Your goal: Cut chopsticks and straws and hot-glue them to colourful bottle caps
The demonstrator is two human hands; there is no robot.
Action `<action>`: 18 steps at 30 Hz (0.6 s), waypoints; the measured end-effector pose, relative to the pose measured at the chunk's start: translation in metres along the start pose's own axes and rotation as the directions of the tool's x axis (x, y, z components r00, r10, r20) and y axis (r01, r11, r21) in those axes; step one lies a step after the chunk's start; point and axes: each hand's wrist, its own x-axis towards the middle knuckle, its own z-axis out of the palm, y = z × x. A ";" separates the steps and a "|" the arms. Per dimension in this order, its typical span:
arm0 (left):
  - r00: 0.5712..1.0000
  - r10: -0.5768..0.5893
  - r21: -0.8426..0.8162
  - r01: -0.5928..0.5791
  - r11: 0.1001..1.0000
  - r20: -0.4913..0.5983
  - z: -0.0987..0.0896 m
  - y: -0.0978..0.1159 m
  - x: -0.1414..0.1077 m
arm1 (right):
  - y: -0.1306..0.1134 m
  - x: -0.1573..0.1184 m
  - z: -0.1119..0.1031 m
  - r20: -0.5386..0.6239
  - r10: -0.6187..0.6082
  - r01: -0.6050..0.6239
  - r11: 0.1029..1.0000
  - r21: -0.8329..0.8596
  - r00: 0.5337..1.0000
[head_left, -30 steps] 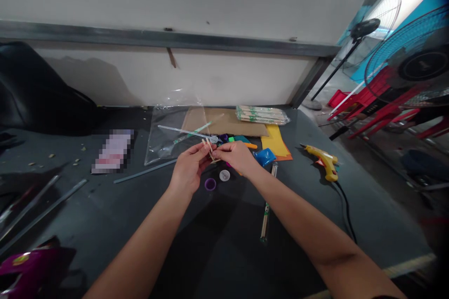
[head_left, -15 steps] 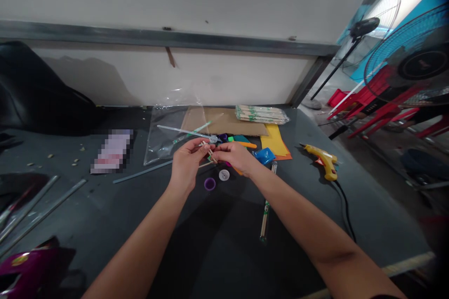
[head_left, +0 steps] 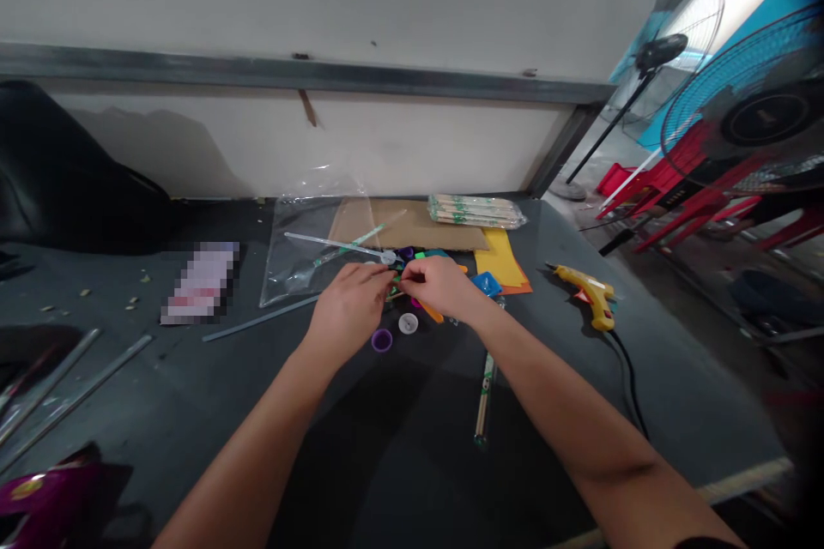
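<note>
My left hand [head_left: 351,306] is closed, its fingertips over the small coloured pieces at the middle of the table. What it holds is hidden. Close beside it, my right hand [head_left: 438,285] is pinched at a small green item [head_left: 396,284] between the hands, too small to name. Just below them lie a white round cap [head_left: 408,323] and a purple cap [head_left: 382,340]. An orange piece [head_left: 431,311] and a blue packet [head_left: 487,284] are near my right hand. A wrapped pair of chopsticks [head_left: 484,403] lies under my right forearm.
Behind are a clear plastic bag [head_left: 289,266], brown cardboard [head_left: 412,227], a wrapped bundle of sticks [head_left: 476,212] and yellow sheets [head_left: 499,257]. A yellow glue gun [head_left: 596,300] with a black cord lies right. A blurred phone-like item [head_left: 201,281] lies left; fans stand beyond the table.
My left hand has turned over, back upward, and its fingers now cover the spot. The light sticks seen between both hands are now mostly hidden. The view has shifted slightly.
</note>
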 end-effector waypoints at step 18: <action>0.761 -0.574 -0.755 0.559 0.343 0.303 0.008 -0.010 0.005 | 0.022 -0.009 0.002 0.024 0.152 -0.102 0.764 -0.637 0.988</action>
